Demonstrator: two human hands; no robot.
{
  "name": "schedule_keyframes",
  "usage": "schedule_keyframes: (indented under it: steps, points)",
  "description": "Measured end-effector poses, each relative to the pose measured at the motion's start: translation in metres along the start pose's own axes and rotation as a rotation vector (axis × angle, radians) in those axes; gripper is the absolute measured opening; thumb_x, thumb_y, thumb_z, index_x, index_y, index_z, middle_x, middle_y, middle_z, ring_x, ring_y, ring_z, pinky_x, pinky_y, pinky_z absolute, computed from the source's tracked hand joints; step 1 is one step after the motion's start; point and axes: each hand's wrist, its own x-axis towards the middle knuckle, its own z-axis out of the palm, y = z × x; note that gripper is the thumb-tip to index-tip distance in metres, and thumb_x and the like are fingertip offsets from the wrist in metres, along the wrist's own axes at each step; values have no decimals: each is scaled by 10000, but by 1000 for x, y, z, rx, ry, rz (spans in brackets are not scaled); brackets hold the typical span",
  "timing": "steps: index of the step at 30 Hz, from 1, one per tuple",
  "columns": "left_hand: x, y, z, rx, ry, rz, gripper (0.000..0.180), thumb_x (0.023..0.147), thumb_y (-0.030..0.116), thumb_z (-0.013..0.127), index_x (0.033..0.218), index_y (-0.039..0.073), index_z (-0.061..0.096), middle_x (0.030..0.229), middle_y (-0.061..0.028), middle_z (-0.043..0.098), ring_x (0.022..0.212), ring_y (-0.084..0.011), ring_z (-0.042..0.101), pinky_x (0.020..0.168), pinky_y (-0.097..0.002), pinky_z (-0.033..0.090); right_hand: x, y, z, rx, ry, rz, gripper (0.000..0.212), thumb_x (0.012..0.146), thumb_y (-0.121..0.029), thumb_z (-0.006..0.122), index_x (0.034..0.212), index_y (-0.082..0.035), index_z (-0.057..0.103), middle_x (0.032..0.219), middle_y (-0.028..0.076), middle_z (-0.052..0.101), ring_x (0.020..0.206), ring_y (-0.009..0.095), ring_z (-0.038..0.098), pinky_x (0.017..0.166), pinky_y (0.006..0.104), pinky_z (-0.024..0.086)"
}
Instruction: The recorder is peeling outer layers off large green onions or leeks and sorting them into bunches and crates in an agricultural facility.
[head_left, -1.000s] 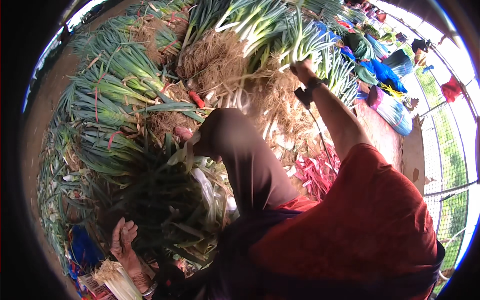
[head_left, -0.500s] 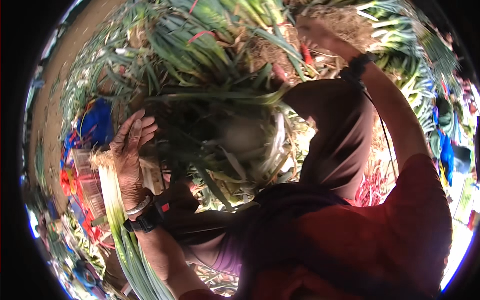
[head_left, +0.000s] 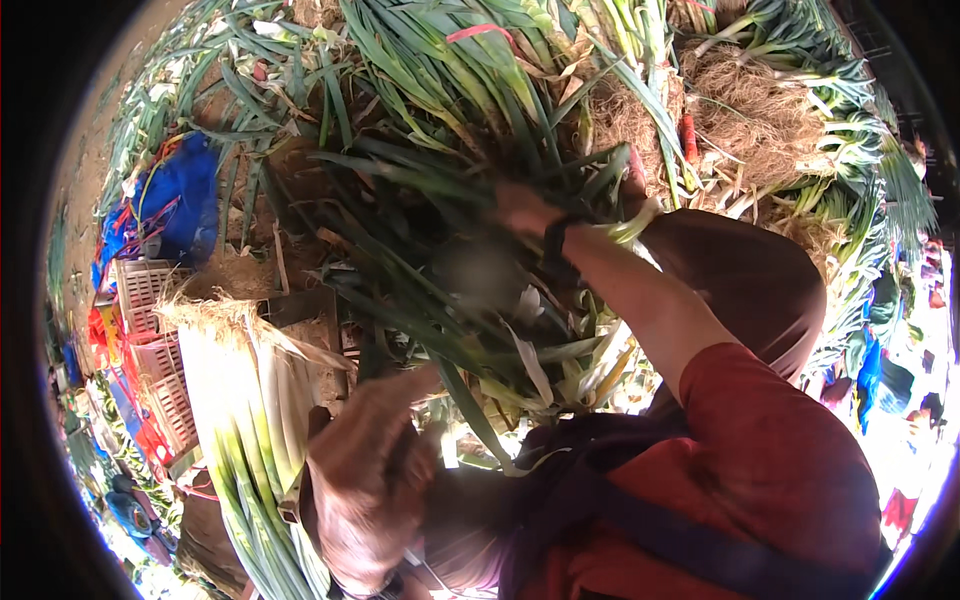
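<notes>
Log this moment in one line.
left hand: blurred, beside leek bundle | right hand: at dark green leaves | left side: blue material

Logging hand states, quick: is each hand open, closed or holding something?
Left hand: blurred, beside leeks; cannot tell.
Right hand: blurred, at green leaves; cannot tell.

Leek bundle (head_left: 240, 400): left of my left hand (head_left: 375, 480)
Basket (head_left: 167, 388): left of that bundle
Leaf pile (head_left: 395, 285): beneath my right hand (head_left: 525, 208)
Roots (head_left: 750, 110): beyond my right knee (head_left: 745, 275)
</notes>
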Motion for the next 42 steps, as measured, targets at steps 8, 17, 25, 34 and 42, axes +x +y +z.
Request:
schedule_keyframes:
  steps: [8,17,25,34,42]
  points:
    - [32,0,0,103,22,199,430,607,48,720,1033,42,669,895,-86,683,705,-224,654,631,-316,522,-17,-72,101,23,-85,-650,212,881,-200,556,960,-12,612,951,107,642,867,227,621,705,370,494]
    - [28,4,-15,73,-101,13,437,704,-30,626,1132,57,619,1003,-144,640,861,-313,618,749,-389,494,112,35,6,124,656,129,331,882,-295,530,938,28,583,959,277,614,932,433,581,793,496,448]
    - [35,9,-5,122,-138,6,406,738,-27,628,1137,44,609,990,-143,638,815,-302,614,706,-369,495,79,-37,98,-53,398,-628,415,885,-369,530,996,27,585,898,207,637,794,345,628,731,428,492]
    - [27,-5,9,120,-118,73,365,772,-28,666,1128,18,602,892,-175,646,741,-233,650,637,-296,499,-61,-80,52,1318,42,-131,195,893,-203,594,972,-24,595,830,10,602,709,102,561,637,277,466]
    - [21,-20,17,-1,164,44,264,883,83,620,1117,-37,597,942,-157,671,836,-197,659,757,-295,531,-126,-89,21,1219,83,-373,272,909,-243,589,981,18,605,769,-1,601,702,107,553,635,272,455]
